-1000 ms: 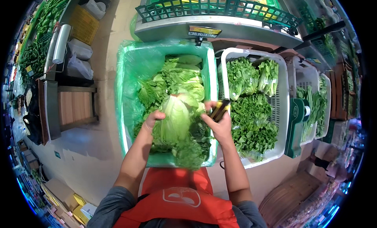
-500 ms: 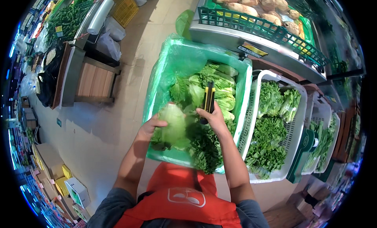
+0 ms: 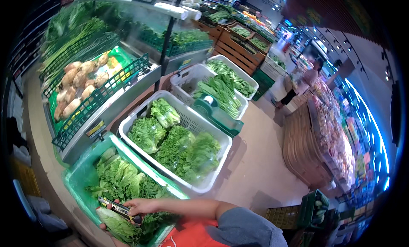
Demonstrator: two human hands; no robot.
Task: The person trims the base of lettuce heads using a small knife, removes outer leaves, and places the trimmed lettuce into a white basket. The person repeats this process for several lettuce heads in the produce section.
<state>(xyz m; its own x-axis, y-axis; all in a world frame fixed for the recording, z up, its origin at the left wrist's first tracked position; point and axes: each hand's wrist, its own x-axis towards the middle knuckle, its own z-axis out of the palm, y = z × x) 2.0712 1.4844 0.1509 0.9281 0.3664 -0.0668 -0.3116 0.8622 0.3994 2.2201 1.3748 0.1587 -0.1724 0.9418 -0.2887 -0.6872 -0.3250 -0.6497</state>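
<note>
Held in my right hand (image 3: pixel 139 207) is a black and yellow utility knife (image 3: pixel 114 206), above a green crate (image 3: pixel 75 184) lined with thin plastic. Below the knife lies a pale green lettuce head (image 3: pixel 114 225) with its cut stem end toward the left. My left hand (image 3: pixel 104 228) shows only by a few fingers at the lettuce's near side, closed on it; the rest is hidden at the lower rim. More leafy lettuce (image 3: pixel 121 172) fills the crate around both hands.
Beside the crate stands a white basket (image 3: pixel 200 188) of bagged lettuce. Farther off are white baskets of long greens (image 3: pixel 218 96) and a green plastic box (image 3: pixel 219 119). A shelf of brownish roots (image 3: pixel 79 78) borders the left. Across the aisle a person (image 3: pixel 304 83) stands by a wooden display (image 3: pixel 304 145).
My view has swung to the right, bringing the aisle and a person into sight. The lettuce and the knife stay in my hands, now low at the left of the picture.
</note>
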